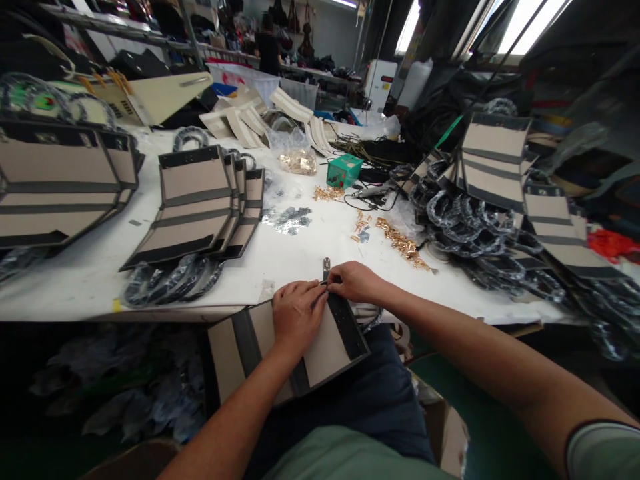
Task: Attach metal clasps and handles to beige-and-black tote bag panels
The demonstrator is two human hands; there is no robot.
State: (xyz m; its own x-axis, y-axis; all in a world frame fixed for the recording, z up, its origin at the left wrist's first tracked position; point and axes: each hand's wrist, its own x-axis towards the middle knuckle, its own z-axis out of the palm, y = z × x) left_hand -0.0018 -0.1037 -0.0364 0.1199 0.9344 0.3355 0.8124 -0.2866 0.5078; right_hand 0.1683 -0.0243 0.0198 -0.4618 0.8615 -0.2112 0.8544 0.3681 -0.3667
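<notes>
A beige bag panel with dark grey bands (327,350) lies across my lap, its top edge against the table's front edge. My left hand (296,315) rests on the panel, fingers curled and pinching at its dark top strip. My right hand (356,280) is closed just to the right of it, gripping a small metal tool (326,267) whose tip sticks up over the table. The two hands touch at the pinch point.
The white table (90,273) holds stacks of the same panels (195,200), black wrapped handles (167,283), gold hardware pieces (403,243), a green box (344,170) and plastic bags. More panels and handles (495,167) pile up at the right. A person stands far back.
</notes>
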